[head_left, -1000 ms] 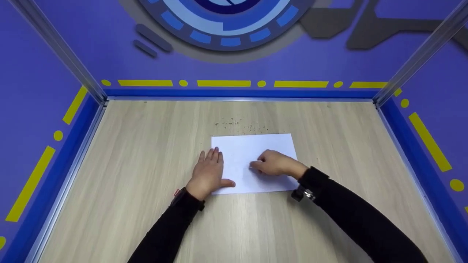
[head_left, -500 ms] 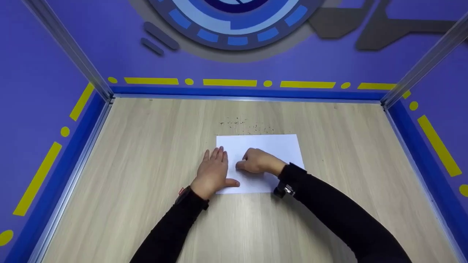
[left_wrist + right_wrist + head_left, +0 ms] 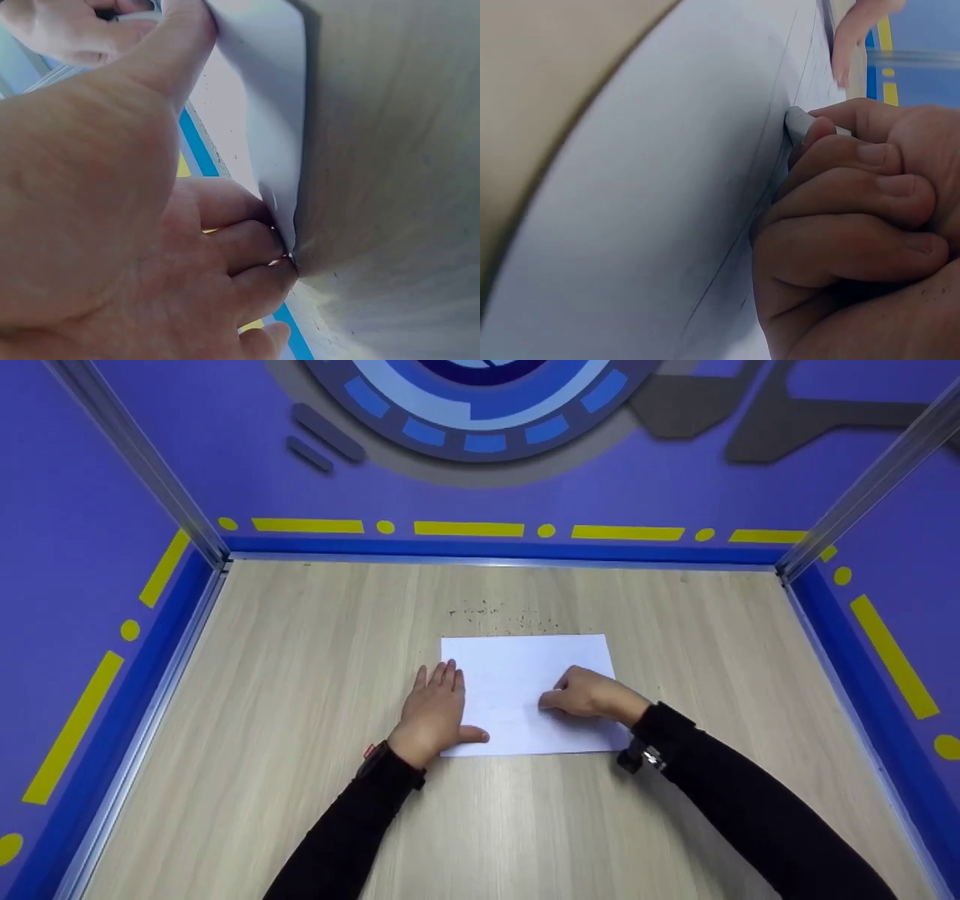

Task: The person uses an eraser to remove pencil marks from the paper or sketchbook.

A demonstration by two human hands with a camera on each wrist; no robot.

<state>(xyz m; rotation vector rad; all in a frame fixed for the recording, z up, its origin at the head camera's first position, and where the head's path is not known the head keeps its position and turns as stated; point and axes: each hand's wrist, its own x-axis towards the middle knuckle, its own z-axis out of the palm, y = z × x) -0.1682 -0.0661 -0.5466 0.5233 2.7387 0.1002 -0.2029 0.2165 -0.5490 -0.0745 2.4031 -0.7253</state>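
Note:
A white sheet of paper [image 3: 502, 675] lies flat on the wooden table. My left hand [image 3: 435, 709] rests with straight fingers over its left edge, thumb spread onto the paper. Over the right half of the sheet, my right hand [image 3: 589, 692] pinches a small whitish eraser [image 3: 799, 124], its other fingers curled. The eraser's rounded end meets the paper in the right wrist view; the rest is mostly hidden by the fingers. Thin pencil lines [image 3: 705, 296] run across the sheet there. From the head view the eraser cannot be made out.
Small dark crumbs [image 3: 502, 615] are scattered on the table [image 3: 322, 660] just beyond the sheet's far edge. Blue-purple panels [image 3: 480, 499] with yellow markings enclose the table at the back and both sides, joined by metal corner posts [image 3: 862, 472].
My right hand swept left across the paper toward the left hand, then came back right, now slightly farther right than at first. The left hand stays in place on the paper.

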